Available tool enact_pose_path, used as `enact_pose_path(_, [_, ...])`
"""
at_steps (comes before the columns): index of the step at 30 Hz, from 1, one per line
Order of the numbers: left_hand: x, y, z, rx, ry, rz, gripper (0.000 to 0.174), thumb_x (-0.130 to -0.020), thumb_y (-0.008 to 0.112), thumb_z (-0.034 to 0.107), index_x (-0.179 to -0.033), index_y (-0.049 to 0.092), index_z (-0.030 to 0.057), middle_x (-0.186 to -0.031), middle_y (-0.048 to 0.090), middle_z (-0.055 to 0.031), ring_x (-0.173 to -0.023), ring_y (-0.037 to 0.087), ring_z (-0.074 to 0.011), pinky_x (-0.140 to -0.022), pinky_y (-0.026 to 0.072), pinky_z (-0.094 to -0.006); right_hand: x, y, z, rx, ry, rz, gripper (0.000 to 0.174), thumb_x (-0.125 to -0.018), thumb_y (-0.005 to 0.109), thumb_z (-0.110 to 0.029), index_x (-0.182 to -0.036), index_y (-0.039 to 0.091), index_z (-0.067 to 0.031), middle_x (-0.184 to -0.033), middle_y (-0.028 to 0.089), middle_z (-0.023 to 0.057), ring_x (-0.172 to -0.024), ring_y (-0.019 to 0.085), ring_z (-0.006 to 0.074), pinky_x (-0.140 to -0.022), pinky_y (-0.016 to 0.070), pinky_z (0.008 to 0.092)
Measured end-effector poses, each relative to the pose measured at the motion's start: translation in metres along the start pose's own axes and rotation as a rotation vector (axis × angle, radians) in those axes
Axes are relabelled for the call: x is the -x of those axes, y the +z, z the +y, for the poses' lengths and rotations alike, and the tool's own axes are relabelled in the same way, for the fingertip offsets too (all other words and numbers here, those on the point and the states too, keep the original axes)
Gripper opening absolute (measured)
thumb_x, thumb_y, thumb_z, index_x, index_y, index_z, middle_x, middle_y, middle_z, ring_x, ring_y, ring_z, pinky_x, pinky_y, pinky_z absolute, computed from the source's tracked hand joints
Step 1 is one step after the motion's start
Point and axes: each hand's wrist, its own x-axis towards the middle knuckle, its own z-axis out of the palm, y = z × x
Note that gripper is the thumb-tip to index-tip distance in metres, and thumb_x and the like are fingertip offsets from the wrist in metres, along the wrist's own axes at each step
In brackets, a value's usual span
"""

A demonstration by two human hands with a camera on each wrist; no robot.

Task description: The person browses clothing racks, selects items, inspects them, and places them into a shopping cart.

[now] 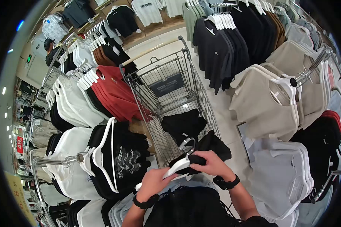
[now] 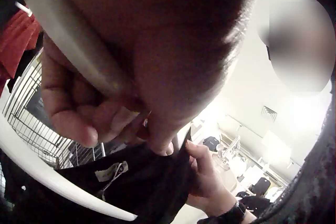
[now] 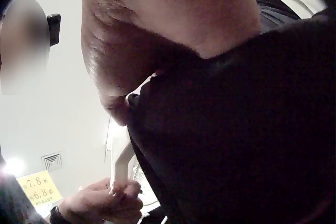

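Held before the person's body is a white clothes hanger (image 1: 177, 166) with a metal hook, and a black garment (image 1: 198, 160) lies against its right side. The left hand (image 1: 155, 183) grips one arm of the hanger, fingers curled round it in the left wrist view. Beside the hook, the right hand (image 1: 213, 166) pinches the black cloth between thumb and fingers. A pale label (image 2: 111, 172) shows inside the garment, which hides much of the right wrist view. Just beyond the hands, black clothing (image 1: 183, 125) lies in a wire shopping cart (image 1: 212, 113).
To the left, a rack holds white and black shirts (image 1: 70, 145) and red shirts (image 1: 111, 92). Beige tops (image 1: 263, 102) and grey tops (image 1: 278, 174) hang close on the right. Dark T-shirts (image 1: 216, 53) hang past the cart. Another person (image 1: 51, 51) stands far left.
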Motion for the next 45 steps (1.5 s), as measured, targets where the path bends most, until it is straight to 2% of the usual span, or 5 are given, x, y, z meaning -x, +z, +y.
enact_pose_path(9, [0.025, -0.028, -0.027, 0.206, -0.267, 0.155, 0.027, -0.093, 0.073, 0.029, -0.092, 0.073, 0.0021, -0.06, 0.057, -0.0098, -0.052, 0.049, -0.0154, -0.053, 0.0409, -0.0331, -0.037, -0.028, 0.041, 0.424, -0.085, 0.308, 0.026, -0.096, 0.067, -0.022, -0.087, 0.065, 0.0021, -0.073, 0.06, 0.0202, -0.069, 0.059, 0.0388, -0.062, 0.0461, 0.0446])
enact_pose_path(19, [0.077, -0.011, -0.068, 0.402, -0.536, 0.468, 0.034, -0.097, 0.071, 0.026, -0.078, 0.061, -0.0003, -0.059, 0.045, 0.0022, -0.059, 0.037, -0.0062, -0.052, 0.0322, -0.0296, -0.062, -0.051, 0.08, -0.083, 0.122, 0.623, 0.039, -0.106, 0.06, -0.027, -0.082, 0.057, 0.0027, -0.073, 0.048, -0.0104, -0.071, 0.04, 0.0048, -0.06, 0.0365, 0.0274])
enact_pose_path(25, [0.078, -0.004, -0.065, 0.349, -0.518, 0.489, 0.034, -0.097, 0.072, 0.026, -0.077, 0.06, -0.0001, -0.059, 0.046, 0.0015, -0.06, 0.038, -0.0061, -0.052, 0.0334, -0.0293, -0.076, -0.03, 0.138, -0.164, 0.074, 0.643, 0.04, -0.105, 0.061, -0.028, -0.08, 0.054, 0.0022, -0.069, 0.043, -0.004, -0.071, 0.038, 0.0055, -0.06, 0.0365, 0.0277])
enact_pose_path(29, [0.073, -0.001, -0.066, 0.264, -0.491, 0.456, 0.032, -0.095, 0.073, 0.025, -0.079, 0.062, 0.0007, -0.059, 0.049, -0.0019, -0.059, 0.04, -0.0071, -0.052, 0.0355, -0.0301, -0.061, -0.013, 0.144, 0.532, 0.12, 0.341, 0.034, -0.1, 0.06, -0.034, -0.086, 0.063, -0.0022, -0.081, 0.067, 0.0222, -0.078, 0.065, 0.0429, -0.064, 0.0492, 0.0495])
enact_pose_path(45, [0.064, 0.018, -0.072, 0.231, -0.484, 0.357, 0.028, -0.095, 0.073, 0.026, -0.09, 0.07, -0.0007, -0.059, 0.055, -0.0006, -0.058, 0.049, -0.0053, -0.053, 0.0397, -0.0287, 0.006, 0.072, 0.207, 0.816, 0.106, 0.08, 0.029, -0.095, 0.063, -0.032, -0.09, 0.074, -0.0066, -0.078, 0.07, 0.0177, -0.08, 0.068, 0.0387, -0.075, 0.0516, 0.05])
